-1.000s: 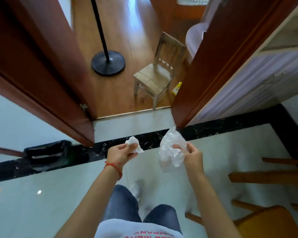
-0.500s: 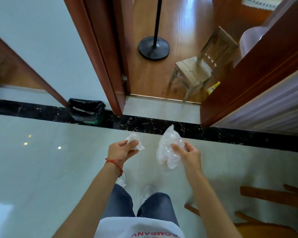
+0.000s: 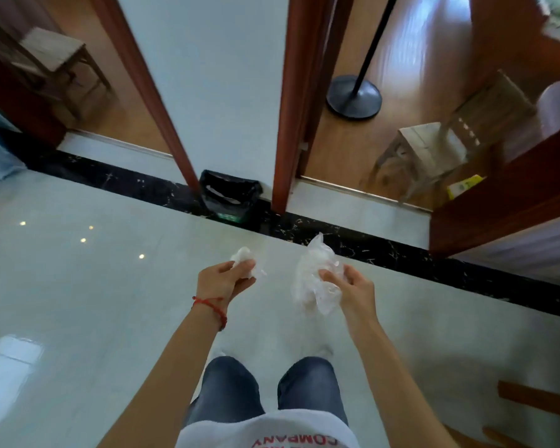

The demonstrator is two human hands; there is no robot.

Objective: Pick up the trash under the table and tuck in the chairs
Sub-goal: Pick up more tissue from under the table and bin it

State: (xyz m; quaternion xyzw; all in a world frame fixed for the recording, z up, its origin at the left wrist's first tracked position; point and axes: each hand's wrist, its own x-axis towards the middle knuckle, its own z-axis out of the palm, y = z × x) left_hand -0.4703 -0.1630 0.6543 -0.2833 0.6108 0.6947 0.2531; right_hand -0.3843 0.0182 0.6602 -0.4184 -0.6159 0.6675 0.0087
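Holding trash in both hands, you face a black bin (image 3: 228, 196) far ahead. Your left hand (image 3: 222, 281) pinches a crumpled white wad (image 3: 244, 257), probably tissue; your right hand (image 3: 353, 286) grips a clear crinkled plastic bag (image 3: 314, 279). Step closer, then drop both straight in.

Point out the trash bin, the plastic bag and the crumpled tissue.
trash bin (image 3: 229, 196): head view, on its black liner.
plastic bag (image 3: 311, 279): head view, on its crinkled middle.
crumpled tissue (image 3: 243, 254): head view, on the wad's top.
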